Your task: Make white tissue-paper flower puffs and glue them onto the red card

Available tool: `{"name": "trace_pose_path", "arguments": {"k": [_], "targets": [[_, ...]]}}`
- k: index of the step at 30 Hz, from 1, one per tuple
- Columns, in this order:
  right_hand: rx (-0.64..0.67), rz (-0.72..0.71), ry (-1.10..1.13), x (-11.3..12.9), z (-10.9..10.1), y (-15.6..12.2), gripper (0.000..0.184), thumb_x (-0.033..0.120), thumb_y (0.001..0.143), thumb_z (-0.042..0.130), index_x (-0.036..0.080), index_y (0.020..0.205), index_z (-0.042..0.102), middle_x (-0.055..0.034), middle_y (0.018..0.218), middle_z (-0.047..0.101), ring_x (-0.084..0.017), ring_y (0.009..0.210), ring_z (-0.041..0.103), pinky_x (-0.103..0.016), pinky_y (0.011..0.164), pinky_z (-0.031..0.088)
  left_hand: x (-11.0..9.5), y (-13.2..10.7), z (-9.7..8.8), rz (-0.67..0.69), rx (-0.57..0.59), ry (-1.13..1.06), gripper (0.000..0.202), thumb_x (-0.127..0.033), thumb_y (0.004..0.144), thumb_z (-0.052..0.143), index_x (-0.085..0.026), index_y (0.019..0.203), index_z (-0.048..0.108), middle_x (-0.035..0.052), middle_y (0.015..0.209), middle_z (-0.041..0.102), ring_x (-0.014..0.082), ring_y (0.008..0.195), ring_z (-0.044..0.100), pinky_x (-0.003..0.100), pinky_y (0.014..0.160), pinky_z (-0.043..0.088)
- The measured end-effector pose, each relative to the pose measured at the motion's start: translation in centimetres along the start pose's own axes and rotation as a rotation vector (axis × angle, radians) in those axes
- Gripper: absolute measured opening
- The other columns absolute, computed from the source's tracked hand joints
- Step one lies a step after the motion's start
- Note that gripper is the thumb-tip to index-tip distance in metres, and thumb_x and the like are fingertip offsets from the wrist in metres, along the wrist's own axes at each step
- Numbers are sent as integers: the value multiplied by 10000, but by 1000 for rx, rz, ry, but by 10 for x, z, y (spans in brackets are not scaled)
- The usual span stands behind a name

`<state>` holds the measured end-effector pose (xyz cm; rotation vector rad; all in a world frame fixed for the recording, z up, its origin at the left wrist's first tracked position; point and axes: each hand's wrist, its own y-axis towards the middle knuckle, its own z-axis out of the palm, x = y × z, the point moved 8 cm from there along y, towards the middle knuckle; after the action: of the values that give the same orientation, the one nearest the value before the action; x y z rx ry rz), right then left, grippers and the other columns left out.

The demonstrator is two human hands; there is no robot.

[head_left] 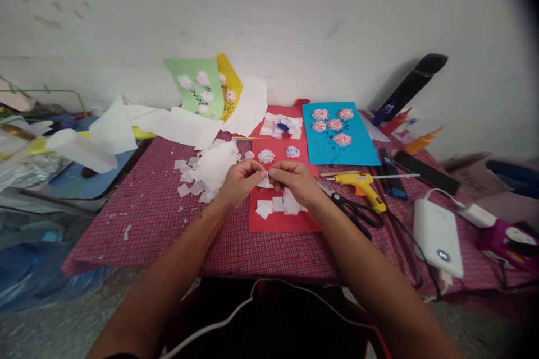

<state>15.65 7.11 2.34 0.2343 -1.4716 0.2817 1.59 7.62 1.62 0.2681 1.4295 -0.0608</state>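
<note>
Observed: the left hand (241,180) and right hand (296,179) are raised over the red card (263,221), the fingertips of each clamped on a small white tissue square (264,182), with the two hands nearly meeting. We note that a light pinch near the edge suits paper this thin, with the thumbs steady to limit crumpling. The fingers hide much of the piece, so we cannot say whether it is folded or torn; the visible part looks soft and creased. More squares lie on the card, a loose tissue pile (214,167) sits left on the checked tablecloth (143,219), and scissors (352,210) and a glue gun (361,186) lie right.
</note>
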Motion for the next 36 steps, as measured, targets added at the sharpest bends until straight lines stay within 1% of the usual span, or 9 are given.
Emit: {"name": "trace_pose_path", "arguments": {"k": [8, 15, 21, 29, 36], "targets": [[-43, 9, -42, -1, -2, 1, 282, 413, 792, 746, 184, 659, 648, 17, 568, 588, -109, 527, 488, -262, 530, 368, -2, 0, 3, -25, 0, -17, 188, -305, 788, 784, -156, 769, 671, -7, 709, 621, 94, 613, 555, 220, 570, 490], [-1, -8, 16, 0, 0, 1, 287, 422, 827, 718, 186, 672, 665, 8, 592, 610, -111, 530, 508, -264, 538, 379, 0, 0, 4, -36, 11, -44, 164, -281, 804, 767, -156, 775, 664, -9, 700, 626, 93, 604, 572, 227, 573, 505], [-31, 16, -8, 0, 0, 1, 265, 388, 788, 745, 185, 647, 650, 14, 555, 596, -108, 516, 496, -261, 531, 370, -1, 0, 4, -35, 9, -20, 168, -291, 788, 772, -154, 772, 676, -8, 689, 621, 91, 592, 556, 229, 564, 500], [-39, 31, -1, -3, -1, 1, 230, 369, 779, 739, 180, 675, 658, 19, 556, 588, -106, 515, 490, -259, 522, 358, 1, 0, 3, -40, 12, -44, 160, -281, 775, 791, -154, 814, 701, -2, 705, 637, 95, 610, 565, 226, 575, 500], [-29, 34, -19, -1, -1, -1, 213, 371, 773, 739, 179, 708, 677, 19, 555, 590, -111, 521, 486, -261, 524, 346, 0, 0, 3, -23, 12, -27, 157, -288, 786, 781, -158, 808, 696, -6, 705, 643, 93, 615, 559, 221, 580, 480]]}}
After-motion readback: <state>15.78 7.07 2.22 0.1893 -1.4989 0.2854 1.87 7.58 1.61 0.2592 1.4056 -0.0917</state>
